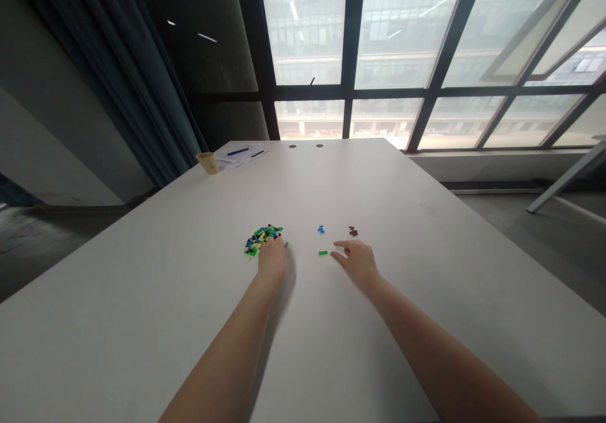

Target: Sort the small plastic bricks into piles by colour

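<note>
A mixed heap of small toy building bricks (257,238), in green, blue, yellow, black and cream, lies on the white table. My left hand (273,254) reaches into its right side with the fingers curled down and closed; what they grip, if anything, is hidden. A bit of green (286,244) shows just beside that hand. Thumb and forefinger apart, my right hand (357,260) holds nothing. It is just right of a green brick (322,253) lying flat. Beyond it are a small cluster of blue bricks (320,229) and a cluster of dark brown bricks (353,231).
The white table (331,183) stretches away towards tall windows. At its far left stand a paper cup (208,163) and papers (241,156) with a blue pen (238,151) on top. Two round dark discs (319,146) are near the far edge.
</note>
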`<state>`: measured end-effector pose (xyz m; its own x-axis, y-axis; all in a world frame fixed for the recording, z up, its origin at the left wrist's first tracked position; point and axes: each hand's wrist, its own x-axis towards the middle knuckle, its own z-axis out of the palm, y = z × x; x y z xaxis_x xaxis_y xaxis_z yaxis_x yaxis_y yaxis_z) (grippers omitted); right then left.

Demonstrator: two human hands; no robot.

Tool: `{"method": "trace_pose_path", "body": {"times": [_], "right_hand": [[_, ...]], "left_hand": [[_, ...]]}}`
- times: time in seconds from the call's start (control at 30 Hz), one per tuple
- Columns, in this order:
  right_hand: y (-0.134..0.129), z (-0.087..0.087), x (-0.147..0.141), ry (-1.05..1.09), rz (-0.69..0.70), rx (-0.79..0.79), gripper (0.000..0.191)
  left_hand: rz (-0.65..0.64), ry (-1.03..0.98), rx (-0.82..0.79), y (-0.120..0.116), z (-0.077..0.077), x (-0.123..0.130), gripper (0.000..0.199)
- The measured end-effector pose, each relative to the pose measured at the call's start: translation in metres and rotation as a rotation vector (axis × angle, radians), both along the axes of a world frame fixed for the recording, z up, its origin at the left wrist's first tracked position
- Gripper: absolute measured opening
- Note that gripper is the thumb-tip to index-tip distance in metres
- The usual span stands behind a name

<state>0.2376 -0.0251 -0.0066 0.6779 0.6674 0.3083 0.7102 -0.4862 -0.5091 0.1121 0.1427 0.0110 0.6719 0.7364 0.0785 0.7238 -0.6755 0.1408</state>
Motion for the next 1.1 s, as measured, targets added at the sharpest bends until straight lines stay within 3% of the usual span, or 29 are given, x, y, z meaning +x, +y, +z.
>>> {"method": "trace_pose_path", "body": {"times": [0.17, 0.3, 0.5, 0.73, 0.9, 1.1], "right_hand": [[-0.002, 0.000, 0.003, -0.002, 0.022, 0.002, 0.019], [-0.002, 0.001, 0.003, -0.043, 0.048, 0.055, 0.018], [-0.003, 0.008, -0.001, -0.065, 0.095, 0.142, 0.017], [-0.003, 0.017, -0.006, -0.082, 0.203, 0.429, 0.019], [-0.004, 0.020, -0.009, -0.093, 0.232, 0.548, 0.015], [-0.004, 0.021, -0.009, -0.111, 0.262, 0.569, 0.014]], "left_hand": [[0.025, -0.058, 0.003, 0.000, 0.001, 0.000, 0.032], [-0.079, -0.218, -0.107, -0.004, 0.007, 0.004, 0.016], [-0.374, -0.703, -0.410, -0.031, 0.018, 0.009, 0.009], [-0.417, -0.908, -0.884, -0.054, 0.017, 0.014, 0.010], [-0.444, -0.941, -0.866, -0.058, 0.017, 0.015, 0.008], [-0.518, -0.937, -0.568, -0.059, 0.023, 0.012, 0.008]]}}
